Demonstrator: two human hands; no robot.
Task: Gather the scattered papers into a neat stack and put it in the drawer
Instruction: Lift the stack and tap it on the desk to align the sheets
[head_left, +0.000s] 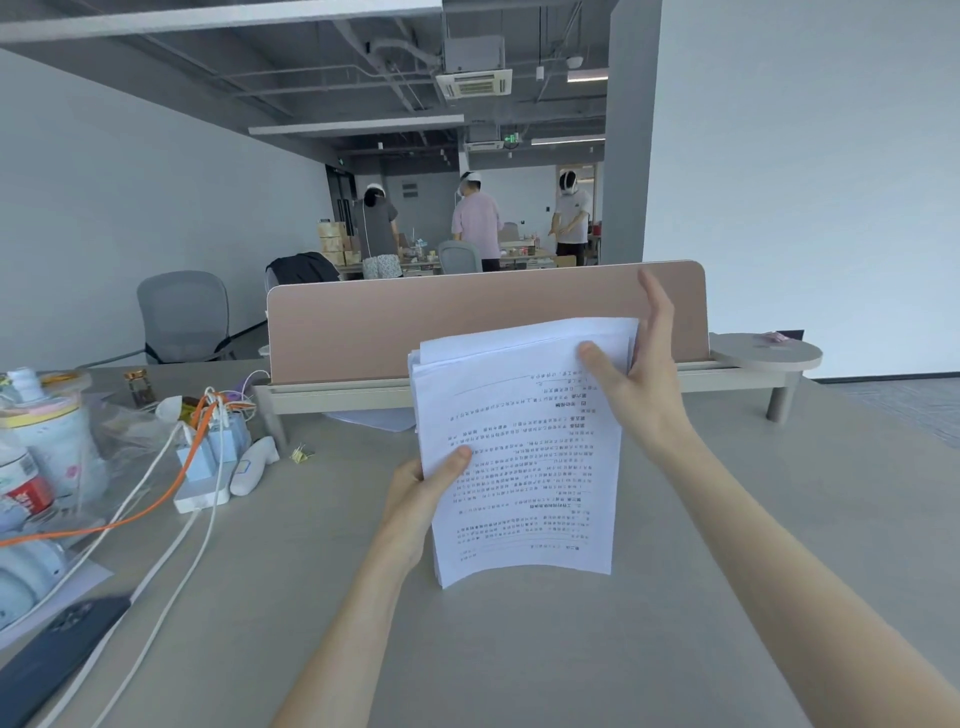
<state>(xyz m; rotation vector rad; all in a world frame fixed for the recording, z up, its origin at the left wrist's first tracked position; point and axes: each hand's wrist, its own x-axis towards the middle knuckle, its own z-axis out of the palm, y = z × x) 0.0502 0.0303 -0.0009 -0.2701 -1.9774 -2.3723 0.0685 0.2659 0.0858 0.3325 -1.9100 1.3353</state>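
Note:
A stack of white printed papers (524, 467) stands upright on its bottom edge on the grey desk (519, 649), text upside down towards me. My left hand (421, 499) grips the stack's left edge, thumb on the front sheet. My right hand (639, 374) holds the top right corner, thumb in front and fingers behind. The sheets are unevenly aligned at the top. One more white sheet (374, 418) lies flat under the desk shelf. No drawer is in view.
A pink divider panel (467, 322) on a raised shelf (727, 374) stands behind the papers. At the left lie a power strip with chargers and cables (208, 467), bottles (31, 467), a dark phone (57, 654) and a binder clip (300, 454). People stand far behind.

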